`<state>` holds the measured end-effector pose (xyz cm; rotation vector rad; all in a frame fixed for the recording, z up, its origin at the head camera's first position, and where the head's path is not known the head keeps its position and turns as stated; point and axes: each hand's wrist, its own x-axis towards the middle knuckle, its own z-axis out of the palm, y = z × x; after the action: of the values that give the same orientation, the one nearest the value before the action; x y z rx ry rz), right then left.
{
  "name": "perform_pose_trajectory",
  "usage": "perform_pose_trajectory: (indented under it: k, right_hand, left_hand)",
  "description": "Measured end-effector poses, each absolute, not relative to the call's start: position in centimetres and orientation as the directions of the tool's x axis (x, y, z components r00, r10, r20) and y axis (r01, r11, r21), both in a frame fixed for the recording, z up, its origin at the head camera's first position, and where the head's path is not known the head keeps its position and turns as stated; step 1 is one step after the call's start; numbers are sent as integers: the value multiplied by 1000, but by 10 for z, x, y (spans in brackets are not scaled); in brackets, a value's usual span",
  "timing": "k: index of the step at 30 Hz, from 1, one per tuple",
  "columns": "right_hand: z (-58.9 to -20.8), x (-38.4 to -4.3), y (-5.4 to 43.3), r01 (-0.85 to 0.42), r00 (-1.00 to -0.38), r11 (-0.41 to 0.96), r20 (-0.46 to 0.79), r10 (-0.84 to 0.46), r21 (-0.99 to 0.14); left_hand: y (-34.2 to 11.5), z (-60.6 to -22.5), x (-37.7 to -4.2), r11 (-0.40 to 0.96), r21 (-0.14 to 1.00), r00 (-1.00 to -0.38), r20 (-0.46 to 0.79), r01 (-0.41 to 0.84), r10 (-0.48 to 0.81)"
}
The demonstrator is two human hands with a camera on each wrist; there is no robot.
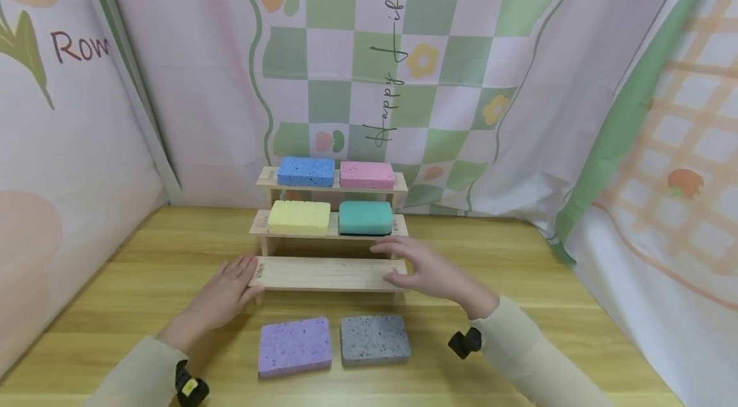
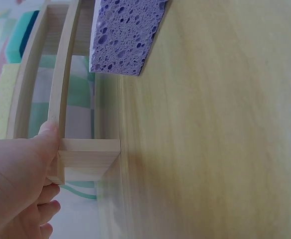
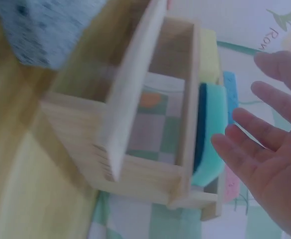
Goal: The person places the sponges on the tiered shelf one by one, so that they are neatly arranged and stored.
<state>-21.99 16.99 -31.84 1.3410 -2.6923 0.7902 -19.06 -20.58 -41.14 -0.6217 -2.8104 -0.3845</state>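
Note:
A three-step wooden display rack stands on the table, its lowest step bare. At that step's left end my left hand grips the board; in the left wrist view the thumb lies on its edge, fingers beyond. My right hand, fingers spread and holding nothing, hovers by the rack's right end. A yellow sponge and a teal sponge with a dark underside sit on the middle step. On the top step are a blue sponge and a pink sponge.
In front of the rack, a purple sponge and a grey speckled sponge lie side by side on the wooden table. Printed curtains enclose the back and sides. Dark devices are strapped at both wrists.

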Motion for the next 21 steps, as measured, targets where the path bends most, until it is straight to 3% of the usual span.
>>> perform_pose_trajectory:
  k: [7,21]
  right_hand:
    - [-339,-208,171,-737,-593,455,155,-790,-500]
    - [-372,-195,175,-773,-479,401,37,-877,-491]
  left_hand:
    - [-206,-411,-191,876,199,-882,282,440,379]
    - [-204,-409,-190,874,195,-879,283,444,384]
